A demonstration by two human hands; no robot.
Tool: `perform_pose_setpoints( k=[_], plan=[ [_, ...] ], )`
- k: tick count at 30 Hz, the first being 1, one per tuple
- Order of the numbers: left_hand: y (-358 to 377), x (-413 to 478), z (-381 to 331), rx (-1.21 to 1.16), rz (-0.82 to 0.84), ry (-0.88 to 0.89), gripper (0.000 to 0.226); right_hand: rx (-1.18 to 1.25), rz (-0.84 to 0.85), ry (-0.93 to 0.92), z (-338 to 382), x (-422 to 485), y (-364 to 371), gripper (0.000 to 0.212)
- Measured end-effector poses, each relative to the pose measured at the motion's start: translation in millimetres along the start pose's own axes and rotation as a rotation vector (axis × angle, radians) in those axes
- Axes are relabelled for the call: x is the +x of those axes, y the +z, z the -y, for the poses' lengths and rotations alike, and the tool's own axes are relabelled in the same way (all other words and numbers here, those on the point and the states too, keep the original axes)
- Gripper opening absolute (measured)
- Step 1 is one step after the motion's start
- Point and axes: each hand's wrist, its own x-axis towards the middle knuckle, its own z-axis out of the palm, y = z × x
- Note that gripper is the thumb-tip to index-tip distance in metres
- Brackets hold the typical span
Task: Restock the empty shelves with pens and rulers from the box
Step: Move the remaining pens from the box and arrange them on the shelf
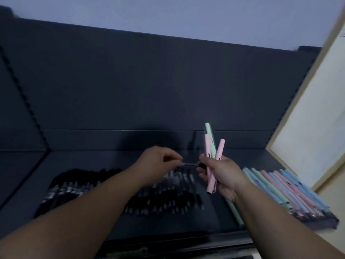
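My right hand (pixel 222 174) grips a small bunch of pastel pens (pixel 211 152), two pink and one green, standing upright above the dark shelf (pixel 119 223). My left hand (pixel 158 161) pinches one end of a black pen (pixel 189 164) that lies level between both hands; its other end touches my right fingers. Under my arms, several black pens (pixel 164 200) lie in rows on the shelf. To the right, several pastel pens (pixel 285 189), blue, pink and green, lie side by side on the shelf.
A dark back panel (pixel 149 86) rises behind the shelf. A slotted upright (pixel 24 90) runs along the left. A pale wall with a wooden frame (pixel 306 101) stands close on the right. The box is not in view.
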Motion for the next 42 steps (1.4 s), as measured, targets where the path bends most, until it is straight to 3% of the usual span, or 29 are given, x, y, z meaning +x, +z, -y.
perform_pose_setpoints(
  k=[3, 8, 10, 14, 15, 20, 23, 27, 31, 33, 35, 39, 42],
  plan=[
    [-28.8, -16.6, 27.8, 0.265, 0.076, -0.011, 0.016, 0.012, 0.042, -0.019, -13.7, 5.0, 48.8, 0.003],
    [-63.4, -34.7, 76.1, 0.261, 0.034, -0.093, 0.006, 0.102, -0.038, -0.059, -27.2, 12.5, 87.4, 0.003],
    [-74.6, -34.3, 88.0, 0.086, -0.030, -0.138, 0.006, 0.109, -0.099, -0.062, -29.7, 12.4, 89.2, 0.005],
    [-86.4, -21.3, 94.3, -0.591, -0.092, -0.255, 0.018, 0.112, -0.165, -0.040, -39.5, 6.0, 85.1, 0.004],
    [-84.1, -16.1, 95.7, -0.624, -0.081, -0.273, 0.019, 0.105, -0.171, -0.030, -42.0, 3.6, 83.4, 0.004],
    [-54.0, 11.2, 100.5, -0.185, 0.012, -0.248, 0.012, 0.073, -0.155, 0.025, -48.8, -9.5, 74.6, 0.005],
    [-36.6, 22.9, 110.4, 0.262, 0.109, -0.226, 0.029, 0.076, -0.164, 0.022, -50.2, -16.3, 68.2, 0.007],
    [-16.4, 21.4, 116.3, 0.295, 0.156, -0.287, 0.039, 0.094, -0.162, 0.017, -47.9, -26.1, 60.2, 0.010],
    [-15.7, 19.1, 94.9, 0.331, -0.019, -0.158, 0.031, 0.082, -0.151, 0.021, -43.8, -34.0, 50.9, 0.014],
    [-13.2, 18.8, 67.9, 0.258, -0.087, -0.039, 0.026, 0.057, -0.132, 0.031, -41.9, -35.9, 46.0, 0.020],
    [-5.0, 19.5, 35.2, 0.099, -0.055, 0.023, 0.020, -0.016, -0.102, 0.042, -38.2, -37.2, 40.8, 0.024],
    [14.5, 23.6, -13.2, -0.497, 0.240, -0.118, 0.012, -0.112, -0.016, 0.039, -26.3, -38.2, 27.1, 0.022],
    [24.9, 36.6, -26.6, -0.657, 0.219, -0.185, 0.009, -0.084, 0.044, 0.042, -16.5, -38.5, 8.0, 0.023]
  ],
)
